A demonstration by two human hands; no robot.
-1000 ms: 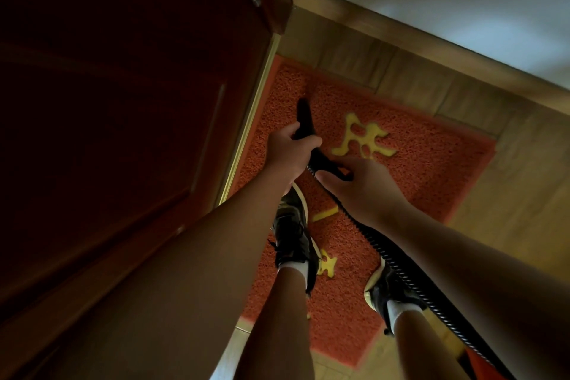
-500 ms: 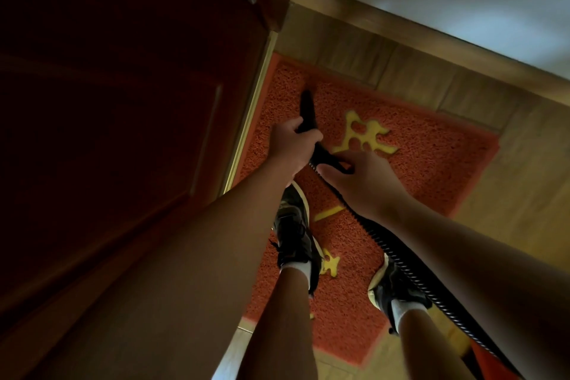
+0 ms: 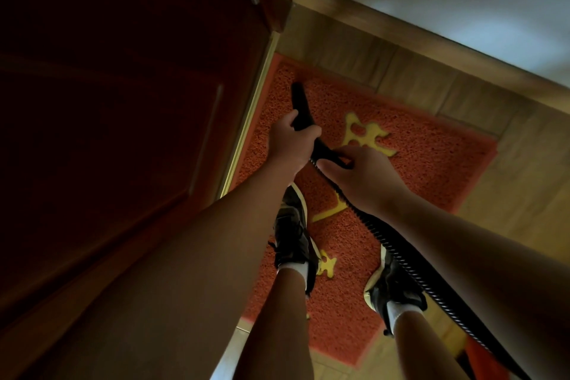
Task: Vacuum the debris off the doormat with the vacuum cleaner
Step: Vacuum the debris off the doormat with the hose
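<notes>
Over at the far corner of the doormat (image 3: 431,170), beside the door (image 3: 123,133), worked the vacuum nozzle (image 3: 299,102) mid-sweep. Gripped its neck with left hand (image 3: 290,145), clasped the handle (image 3: 331,158) with right hand (image 3: 364,176). Probably called next for dragging toward the middle.

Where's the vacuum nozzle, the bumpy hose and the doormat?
nozzle (image 3: 300,105), head view, its black upper stretch.
hose (image 3: 396,253), head view, ribbed middle stretch.
doormat (image 3: 431,163), head view, bare red pile right of the yellow pattern.
</notes>
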